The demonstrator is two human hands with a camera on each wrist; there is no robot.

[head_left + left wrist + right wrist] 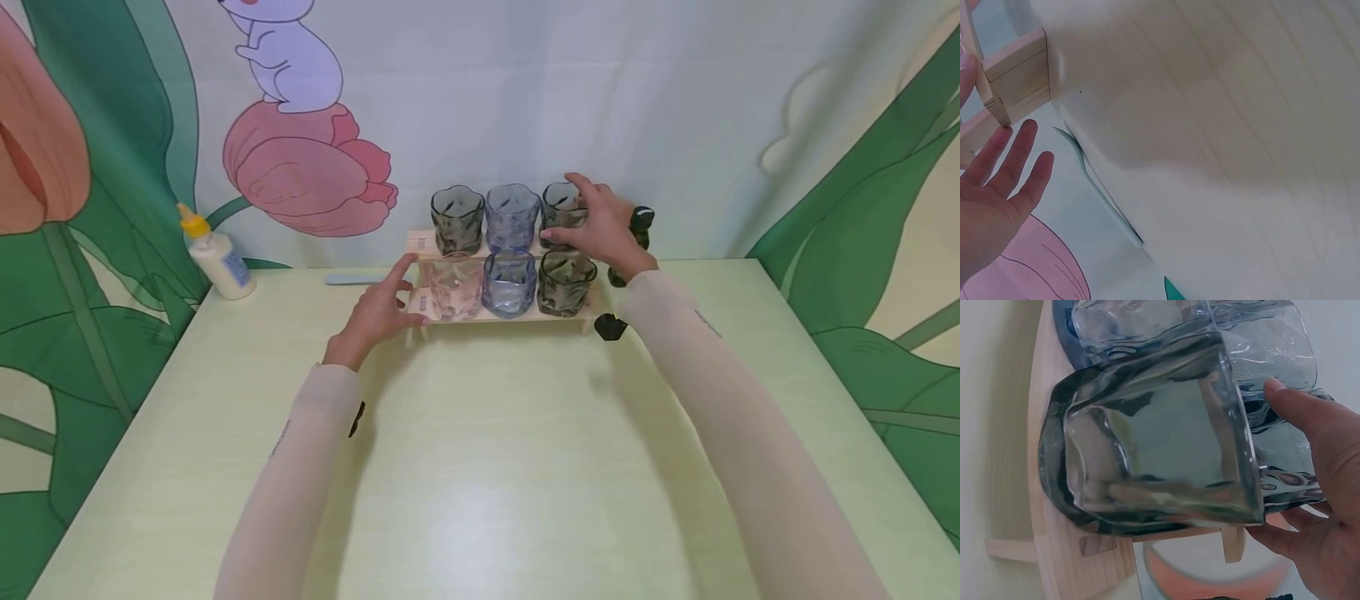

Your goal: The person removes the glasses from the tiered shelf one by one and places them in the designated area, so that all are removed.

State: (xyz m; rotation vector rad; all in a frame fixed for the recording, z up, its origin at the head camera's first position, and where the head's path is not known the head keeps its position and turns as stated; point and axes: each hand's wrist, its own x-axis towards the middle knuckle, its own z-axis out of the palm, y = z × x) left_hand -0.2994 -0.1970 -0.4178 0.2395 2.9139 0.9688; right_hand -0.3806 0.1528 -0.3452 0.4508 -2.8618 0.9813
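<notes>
One surface (465,433), one two-tier wooden rack (423,242) on it. Two hands: left grip (378,312) spread at rack's left end, right grip (606,229) pinching the grey glass (558,212) at right of rack's upper tier. Six glasses on rack, three per tier: three grey, two blue, one pink. One bottle (222,262), left of rack, head view only. One pale blue stick (351,279), also left; right wrist view misses it.

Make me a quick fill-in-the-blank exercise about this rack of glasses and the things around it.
1. The wooden rack has ____ tiers.
2. The lower row's leftmost glass is tinted ____.
3. The person's ____ grip is at the upper row's rightmost glass.
4. The white bottle has a ____ cap.

Missing words: two; pink; right; yellow.
</notes>
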